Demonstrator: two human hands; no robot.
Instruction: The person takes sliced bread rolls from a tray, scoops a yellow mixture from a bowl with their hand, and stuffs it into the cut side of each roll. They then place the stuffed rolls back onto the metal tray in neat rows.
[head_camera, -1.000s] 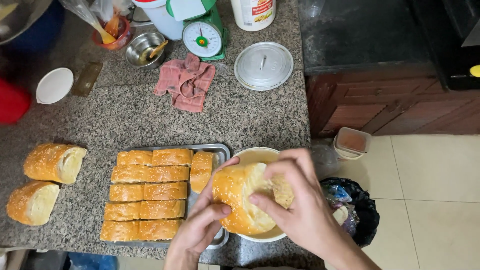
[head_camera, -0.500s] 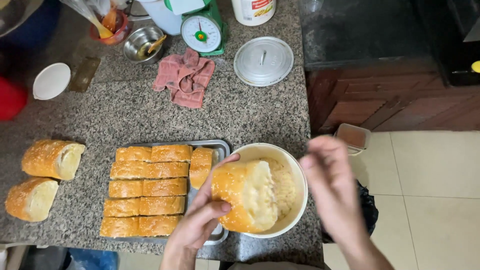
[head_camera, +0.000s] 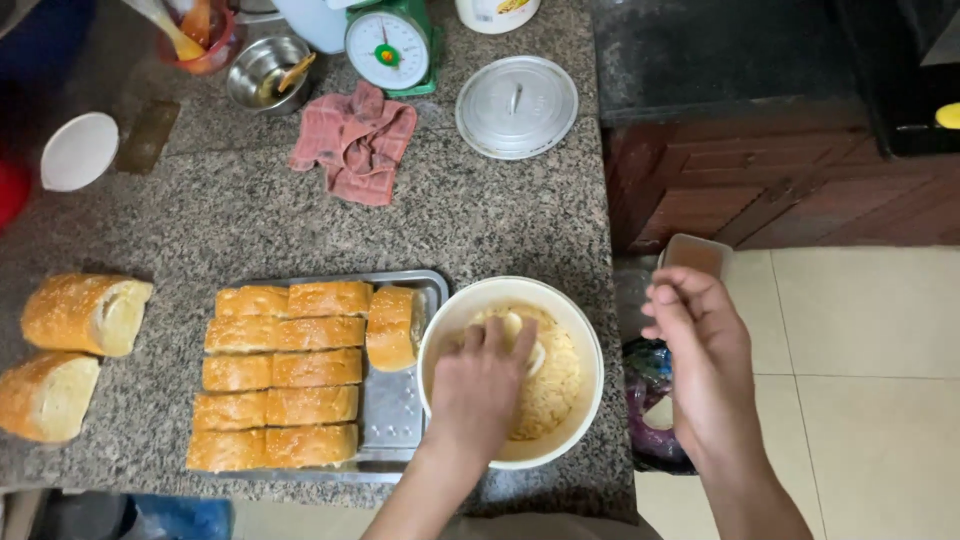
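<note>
My left hand (head_camera: 478, 385) is inside a cream bowl (head_camera: 580, 340) of yellow crumb mixture, pressing a piece of bread (head_camera: 512, 328) that shows only at my fingertips. My right hand (head_camera: 700, 365) hovers off the counter's right edge, over the floor, fingers loosely curled and holding nothing. Left of the bowl a metal tray (head_camera: 395, 415) holds several golden bread pieces (head_camera: 285, 375) in rows, with one more piece (head_camera: 392, 328) standing by the tray's right side.
Two larger bread chunks (head_camera: 85, 312) (head_camera: 45, 395) lie at the counter's left. At the back are a pink cloth (head_camera: 352, 142), a metal lid (head_camera: 516, 106), a green kitchen scale (head_camera: 388, 45), a small steel bowl (head_camera: 262, 72) and a white dish (head_camera: 78, 150). A dark bag (head_camera: 650, 400) sits on the floor.
My right hand let go of the bread and drew away to the right, past the counter's edge. My left hand pushed the bread down into the bowl's mixture.
</note>
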